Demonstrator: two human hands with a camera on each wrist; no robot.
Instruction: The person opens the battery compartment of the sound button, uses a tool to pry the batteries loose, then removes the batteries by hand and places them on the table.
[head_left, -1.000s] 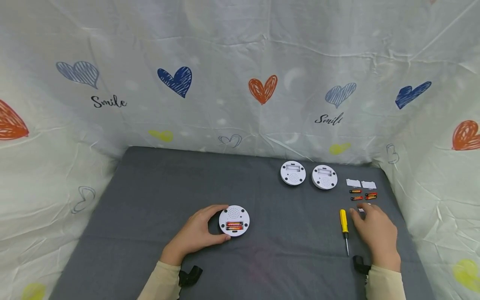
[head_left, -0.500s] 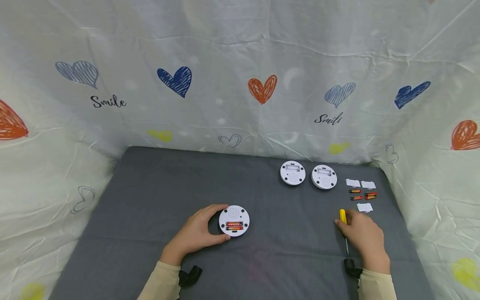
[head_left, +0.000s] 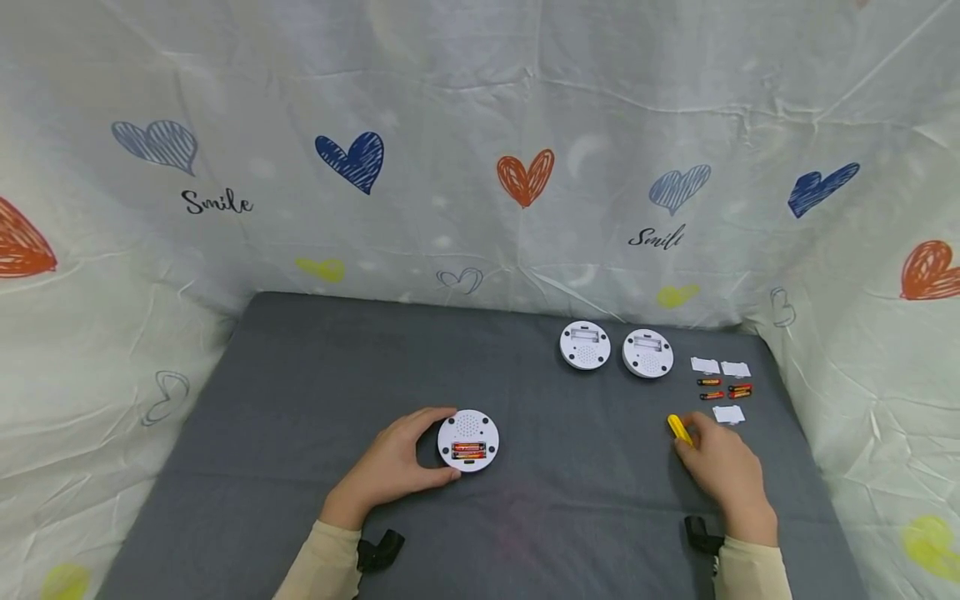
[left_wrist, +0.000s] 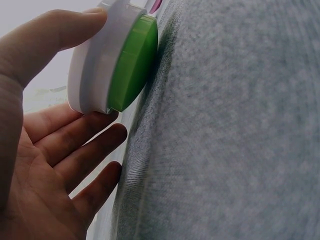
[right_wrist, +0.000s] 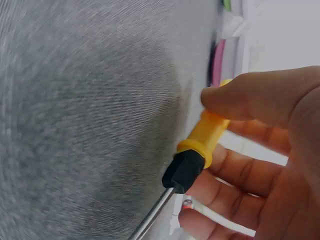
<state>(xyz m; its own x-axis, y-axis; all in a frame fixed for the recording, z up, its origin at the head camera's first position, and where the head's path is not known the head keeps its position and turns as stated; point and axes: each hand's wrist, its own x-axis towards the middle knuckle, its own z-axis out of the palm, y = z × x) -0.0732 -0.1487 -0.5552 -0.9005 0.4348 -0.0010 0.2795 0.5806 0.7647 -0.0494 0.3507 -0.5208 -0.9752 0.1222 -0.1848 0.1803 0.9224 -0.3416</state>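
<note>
Screwdriver [head_left: 679,428] is in my right hand [head_left: 723,468], thumb and fingers curled round its yellow handle, black collar and metal shaft showing in the right wrist view; it sits just off the grey mat [head_left: 315,375], right of centre, near the front. Round white device [head_left: 468,441] lies back-up near the mat's middle front, its open battery bay holding red-and-gold batteries. My left hand [head_left: 393,467] grips its left rim, thumb on the far side, fingers on the near side; the left wrist view shows its green face down on the mat. Two more white devices [head_left: 586,345] [head_left: 648,352] lie at the back right, bays open, contents too small to tell. Right of them: three small white covers [head_left: 729,414], loose batteries [head_left: 709,382] between them, near the mat's right edge. Wide bare mat on the left and between my hands. Heart-print cloth [head_left: 480,150] walls the back and both sides.
</note>
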